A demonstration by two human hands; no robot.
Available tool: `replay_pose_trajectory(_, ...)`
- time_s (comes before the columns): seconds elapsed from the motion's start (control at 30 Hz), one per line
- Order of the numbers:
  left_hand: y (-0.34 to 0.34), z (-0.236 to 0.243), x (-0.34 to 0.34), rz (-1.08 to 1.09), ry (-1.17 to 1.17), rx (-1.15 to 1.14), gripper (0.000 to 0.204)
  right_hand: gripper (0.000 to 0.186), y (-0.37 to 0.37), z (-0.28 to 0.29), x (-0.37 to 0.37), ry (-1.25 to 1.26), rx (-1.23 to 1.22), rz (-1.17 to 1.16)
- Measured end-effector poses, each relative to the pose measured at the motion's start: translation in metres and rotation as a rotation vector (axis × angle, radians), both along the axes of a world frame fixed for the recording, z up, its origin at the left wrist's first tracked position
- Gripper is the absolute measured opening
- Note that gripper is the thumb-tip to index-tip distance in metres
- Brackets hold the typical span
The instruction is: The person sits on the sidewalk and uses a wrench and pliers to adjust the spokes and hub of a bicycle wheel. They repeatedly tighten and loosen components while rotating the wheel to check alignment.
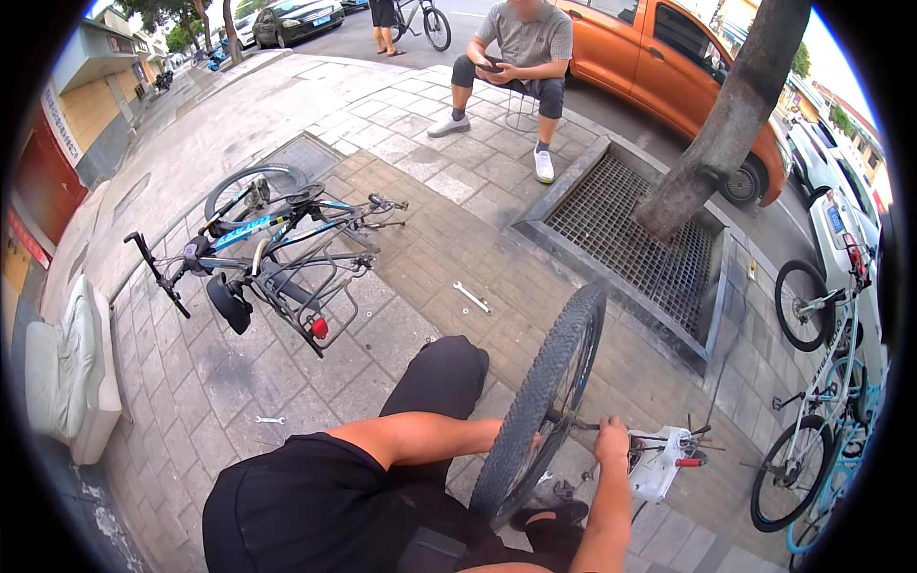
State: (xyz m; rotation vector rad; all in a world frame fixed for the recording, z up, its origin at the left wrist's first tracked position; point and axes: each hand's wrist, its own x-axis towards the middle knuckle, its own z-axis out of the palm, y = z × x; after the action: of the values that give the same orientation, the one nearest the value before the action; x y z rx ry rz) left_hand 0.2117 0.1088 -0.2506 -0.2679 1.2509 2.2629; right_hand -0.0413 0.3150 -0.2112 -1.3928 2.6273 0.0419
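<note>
The wheel (536,392) stands tilted on its tyre in front of the person, between the two forearms, its top leaning away to the right. The left forearm reaches across to the tyre, and the left hand (536,440) is mostly hidden behind it, with only a patch of skin showing past the rim; whether its grip is spread or pressed together, I cannot tell. The right hand (611,441) is on the other side of the wheel, its grip curled round the end of a dark bar (585,425) that runs to the hub (556,417).

Just beyond the right hand, a white tray (657,489) sits on the pavement (353,406) with tools in it, among them one with a red handle (689,462). A large wrench (472,297) lies ahead of the person's knee (435,372), near a small ring (465,310); a smaller wrench (270,420) lies to the left.

Farther left, a bike (253,229) lies on its side, its red reflector (319,328) toward the person. Ahead, a seated person (525,43) holds a phone (490,68), near a tree (709,143) set in a grate (611,205). An orange car (650,53) is parked behind.
</note>
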Motion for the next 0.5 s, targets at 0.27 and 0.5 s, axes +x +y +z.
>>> replay_pose_trajectory(0.27,0.011,-0.014,-0.002,0.119,0.088,0.195,0.014,0.02,-0.001,0.019,-0.011,0.111,0.112,0.012)
replay_pose_trajectory(0.5,0.011,-0.003,-0.004,0.224,-0.099,0.329,0.025,0.02,0.041,-0.011,0.021,-0.097,0.037,-0.44)
